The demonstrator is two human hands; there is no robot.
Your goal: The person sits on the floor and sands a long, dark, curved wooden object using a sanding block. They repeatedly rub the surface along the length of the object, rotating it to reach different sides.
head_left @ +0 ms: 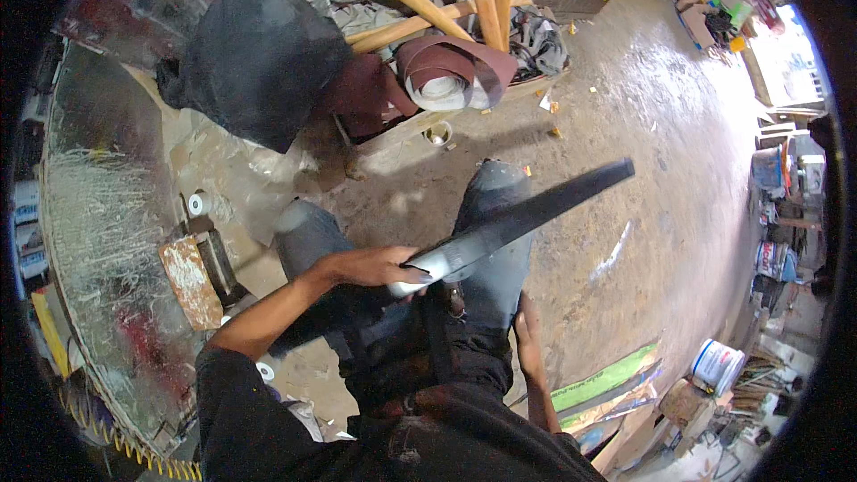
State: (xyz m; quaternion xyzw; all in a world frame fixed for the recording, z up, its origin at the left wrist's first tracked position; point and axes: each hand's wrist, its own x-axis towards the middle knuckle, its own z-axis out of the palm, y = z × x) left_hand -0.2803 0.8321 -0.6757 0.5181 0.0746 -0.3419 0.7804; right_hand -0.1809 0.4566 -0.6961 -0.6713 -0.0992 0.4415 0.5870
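My left hand (379, 266) is closed around the pale grey end of a long, dark, tapered piece (544, 205), across my lap. Its far end points up and to the right, past my right knee; the piece is slightly blurred, and I cannot tell what it is made of. My right hand (527, 326) hangs low beside my right thigh, its fingers stretched out along the trouser leg and holding nothing I can see.
A crate ahead holds a roll of brown sandpaper (446, 71) and wooden sticks (486, 0). Black cloth (268, 58) hangs at its left. A worn brick-like block (190, 281) lies by the left table (112, 214). Paint tins (717, 366) stand right, near a green strip (603, 377).
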